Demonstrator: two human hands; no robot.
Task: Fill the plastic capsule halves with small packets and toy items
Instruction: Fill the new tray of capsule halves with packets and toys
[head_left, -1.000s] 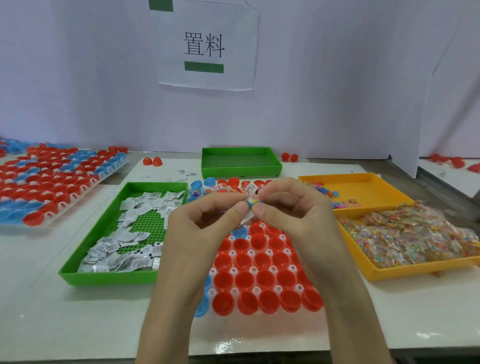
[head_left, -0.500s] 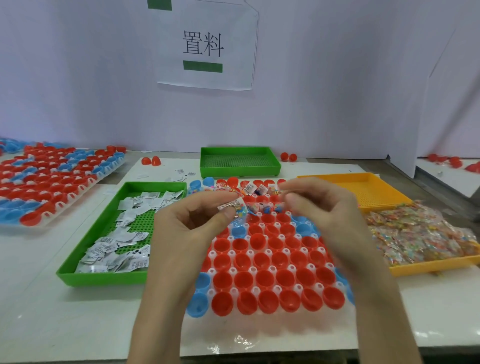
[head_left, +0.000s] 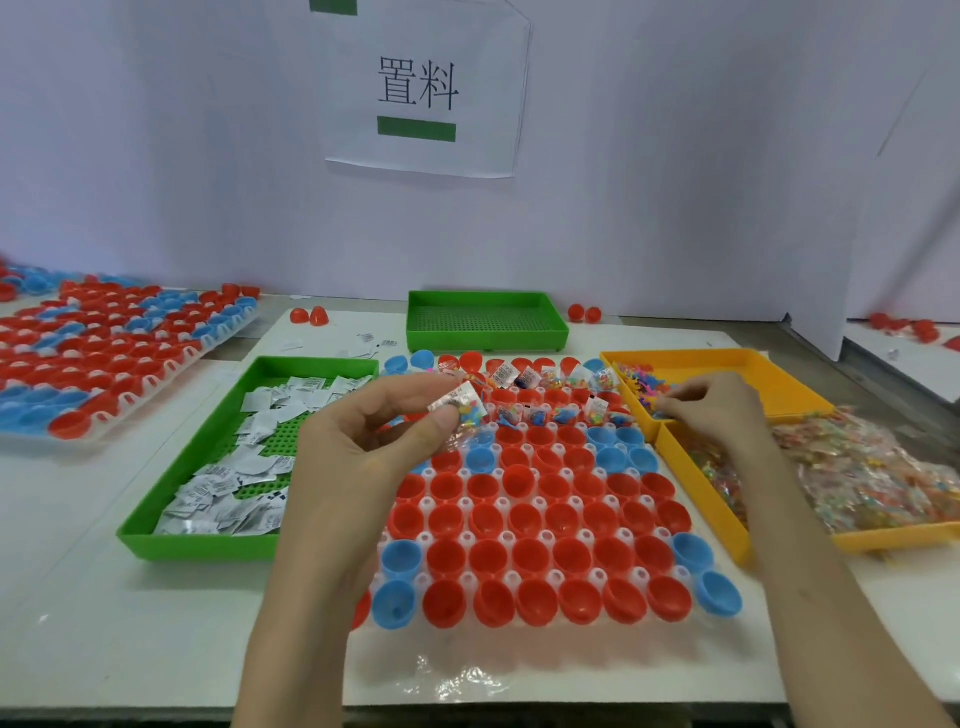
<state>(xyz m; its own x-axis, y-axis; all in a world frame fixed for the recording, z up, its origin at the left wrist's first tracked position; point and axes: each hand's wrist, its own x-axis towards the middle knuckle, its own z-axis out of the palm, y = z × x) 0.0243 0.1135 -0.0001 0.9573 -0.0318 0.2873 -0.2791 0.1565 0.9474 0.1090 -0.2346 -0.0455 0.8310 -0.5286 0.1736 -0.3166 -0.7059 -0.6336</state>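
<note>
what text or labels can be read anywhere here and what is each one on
"置料": paper sign on the wall.
White packets in the green tray: dark print, too small to read.
Packet pinched by the left hand: label too blurred to read.
Far packets in the capsule halves: labels too small to read.

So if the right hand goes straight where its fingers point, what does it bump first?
Probably the little colourful toys in the yellow tray. The right hand has its fingertips right beside them, perhaps touching; depth is hard to judge here.
</note>
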